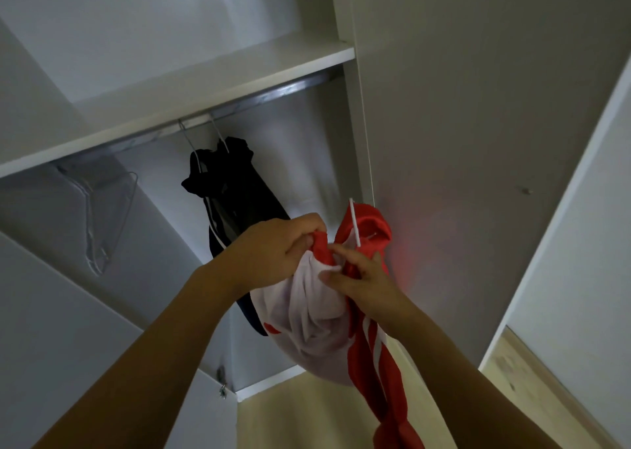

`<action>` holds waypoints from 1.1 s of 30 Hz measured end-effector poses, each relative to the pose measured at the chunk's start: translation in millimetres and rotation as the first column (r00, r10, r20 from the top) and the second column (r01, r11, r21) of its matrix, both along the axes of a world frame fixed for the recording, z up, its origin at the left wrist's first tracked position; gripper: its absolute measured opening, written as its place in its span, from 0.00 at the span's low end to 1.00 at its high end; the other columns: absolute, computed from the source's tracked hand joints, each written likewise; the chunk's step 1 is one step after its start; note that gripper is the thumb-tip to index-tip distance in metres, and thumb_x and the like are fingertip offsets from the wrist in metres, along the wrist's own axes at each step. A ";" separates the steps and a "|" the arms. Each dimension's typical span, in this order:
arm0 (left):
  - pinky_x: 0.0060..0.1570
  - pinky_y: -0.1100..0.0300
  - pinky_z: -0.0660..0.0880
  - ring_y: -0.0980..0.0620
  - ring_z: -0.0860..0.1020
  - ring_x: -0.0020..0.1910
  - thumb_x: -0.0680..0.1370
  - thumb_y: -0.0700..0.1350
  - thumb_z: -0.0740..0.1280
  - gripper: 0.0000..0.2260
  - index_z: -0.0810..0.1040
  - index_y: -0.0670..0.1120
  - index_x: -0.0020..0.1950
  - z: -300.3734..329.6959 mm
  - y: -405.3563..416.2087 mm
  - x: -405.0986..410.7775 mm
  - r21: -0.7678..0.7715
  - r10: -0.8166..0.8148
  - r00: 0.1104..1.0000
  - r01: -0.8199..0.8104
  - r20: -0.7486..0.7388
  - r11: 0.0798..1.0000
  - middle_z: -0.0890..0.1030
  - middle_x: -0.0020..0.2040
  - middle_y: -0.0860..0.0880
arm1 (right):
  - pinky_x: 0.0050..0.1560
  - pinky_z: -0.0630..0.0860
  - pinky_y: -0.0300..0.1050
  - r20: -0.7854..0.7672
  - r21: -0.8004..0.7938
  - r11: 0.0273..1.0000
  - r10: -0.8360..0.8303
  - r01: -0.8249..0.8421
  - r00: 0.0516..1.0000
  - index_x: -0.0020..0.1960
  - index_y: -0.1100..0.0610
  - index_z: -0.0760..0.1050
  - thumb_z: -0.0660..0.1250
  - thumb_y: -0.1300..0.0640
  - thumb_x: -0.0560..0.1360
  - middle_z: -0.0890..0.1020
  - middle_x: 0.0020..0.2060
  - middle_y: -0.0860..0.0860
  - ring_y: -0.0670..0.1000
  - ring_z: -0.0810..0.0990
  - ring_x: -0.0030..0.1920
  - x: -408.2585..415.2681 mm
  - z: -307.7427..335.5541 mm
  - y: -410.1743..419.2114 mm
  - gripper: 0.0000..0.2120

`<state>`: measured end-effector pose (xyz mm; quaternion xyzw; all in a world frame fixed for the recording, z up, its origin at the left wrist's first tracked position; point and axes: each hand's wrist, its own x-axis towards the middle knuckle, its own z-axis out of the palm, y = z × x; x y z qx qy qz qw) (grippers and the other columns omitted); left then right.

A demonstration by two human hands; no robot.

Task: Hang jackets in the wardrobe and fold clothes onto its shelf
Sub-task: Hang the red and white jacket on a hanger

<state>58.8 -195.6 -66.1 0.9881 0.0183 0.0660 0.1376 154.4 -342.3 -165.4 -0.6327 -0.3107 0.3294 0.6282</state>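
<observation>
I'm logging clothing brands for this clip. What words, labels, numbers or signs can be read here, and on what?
None can be read.
Red and white jacket: white stripes only, no lettering shows.
Dark jacket on the rail: no label shows.
Wardrobe shelf: plain white, no markings.

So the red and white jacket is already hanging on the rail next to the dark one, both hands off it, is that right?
Not quite. The head view shows the red and white jacket not on the rail yet: the left hand and right hand both grip it, below the rail. Only the dark jacket hangs there.
</observation>
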 end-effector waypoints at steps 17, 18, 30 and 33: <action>0.26 0.64 0.69 0.57 0.71 0.27 0.73 0.28 0.58 0.13 0.67 0.46 0.38 -31.1 -15.7 -3.0 -0.785 0.596 0.790 -0.458 -0.144 0.418 0.69 0.33 0.48 | 0.55 0.72 0.32 0.120 0.080 0.988 -0.140 0.131 0.983 0.40 0.44 0.82 0.63 0.55 0.80 0.73 0.56 0.52 0.41 0.76 0.51 -3.6 -0.7 -4.7 0.14; 0.27 0.63 0.68 0.55 0.71 0.28 0.72 0.27 0.56 0.13 0.67 0.45 0.38 -30.3 -17.1 -4.6 -0.816 0.599 0.779 -0.462 -0.186 0.348 0.69 0.33 0.48 | 0.60 0.72 0.34 0.080 0.085 0.987 -0.140 0.133 0.987 0.47 0.50 0.83 0.62 0.57 0.80 0.73 0.59 0.52 0.42 0.76 0.56 -2.8 -0.9 -4.9 0.11; 0.37 0.67 0.71 0.57 0.76 0.42 0.79 0.38 0.60 0.11 0.78 0.52 0.50 -69.5 -6.5 -23.3 -0.590 0.490 0.800 -0.591 -0.346 0.550 0.78 0.46 0.53 | 0.31 0.74 0.38 -0.102 -0.069 0.978 -0.202 0.195 0.974 0.30 0.47 0.76 0.56 0.58 0.81 0.78 0.30 0.48 0.48 0.78 0.32 6.5 3.5 -10.7 0.23; 0.44 0.64 0.74 0.54 0.79 0.49 0.76 0.51 0.67 0.06 0.80 0.54 0.51 -92.6 -6.7 -20.5 -0.568 0.369 0.781 -0.621 -0.504 0.540 0.80 0.50 0.52 | 0.36 0.77 0.44 -0.144 -0.051 0.972 -0.236 0.231 0.961 0.30 0.47 0.77 0.56 0.55 0.81 0.79 0.34 0.53 0.54 0.79 0.36 7.7 8.6 -9.1 0.22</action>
